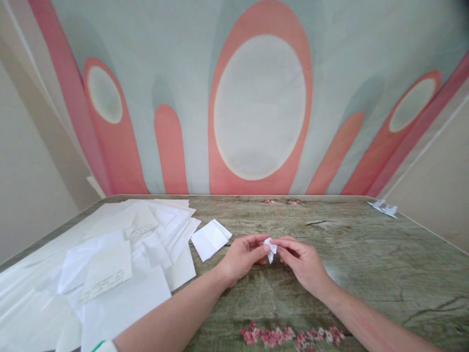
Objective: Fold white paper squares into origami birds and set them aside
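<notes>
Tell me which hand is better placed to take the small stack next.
Left, I'd judge: the left hand is nearer the small stack, while the right hand sits farther off. Both hold the folded paper, so the left would likely need to release it first.

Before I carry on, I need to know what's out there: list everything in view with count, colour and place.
Folded paper: one, white, between the two hands
Small paper squares: a few, count unclear, white, left of the hands
Paper pile: many overlapping sheets, white and off-white, left side of the table
Folded paper shape: seemingly one, white, far right edge
Table: one, grey-brown wood look, beneath everything
Flower prints: several, pink and red, near and far edges of the table
Backdrop: one, coral and grey-green with pale ovals, behind the table
Side walls: two, pale, left and right
Left hand: one, bare, at the folded paper
Right hand: one, bare, opposite it
</notes>
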Motion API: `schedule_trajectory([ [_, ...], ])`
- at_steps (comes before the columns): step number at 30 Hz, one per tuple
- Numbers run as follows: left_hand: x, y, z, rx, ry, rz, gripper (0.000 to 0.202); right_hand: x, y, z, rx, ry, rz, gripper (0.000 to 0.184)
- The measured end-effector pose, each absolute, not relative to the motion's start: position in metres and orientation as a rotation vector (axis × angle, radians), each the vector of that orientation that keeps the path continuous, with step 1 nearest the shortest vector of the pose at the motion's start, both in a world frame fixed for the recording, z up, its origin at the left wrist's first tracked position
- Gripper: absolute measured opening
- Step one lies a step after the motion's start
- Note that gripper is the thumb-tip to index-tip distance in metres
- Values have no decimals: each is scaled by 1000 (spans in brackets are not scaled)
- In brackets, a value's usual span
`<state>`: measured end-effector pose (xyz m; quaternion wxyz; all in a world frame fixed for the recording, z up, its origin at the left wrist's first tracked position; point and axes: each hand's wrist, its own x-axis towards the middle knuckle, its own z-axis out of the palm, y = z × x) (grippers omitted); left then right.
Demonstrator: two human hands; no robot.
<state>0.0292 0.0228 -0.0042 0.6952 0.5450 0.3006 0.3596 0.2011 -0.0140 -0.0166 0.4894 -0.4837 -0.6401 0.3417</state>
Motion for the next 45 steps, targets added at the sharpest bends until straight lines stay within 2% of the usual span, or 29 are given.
schedule_trajectory([
  [8, 29, 25, -7, 1127, 622, 787, 48, 201, -15, -19, -1139, -1625, 698, 18],
  [16, 31, 26, -10, 1146, 644, 819, 39, 200, -15, -19, -1141, -1659, 650, 16],
  [30, 36, 22, -16, 1422, 752, 876, 31, 195, -17, -19, -1296, -1423, 909, 26],
  [40, 37, 21, -17, 1355, 765, 924, 30, 196, -17, -16, -1280, -1407, 975, 31],
  [45, 36, 21, -16, 1410, 760, 902, 22, 197, -16, -18, -1264, -1400, 1008, 33],
])
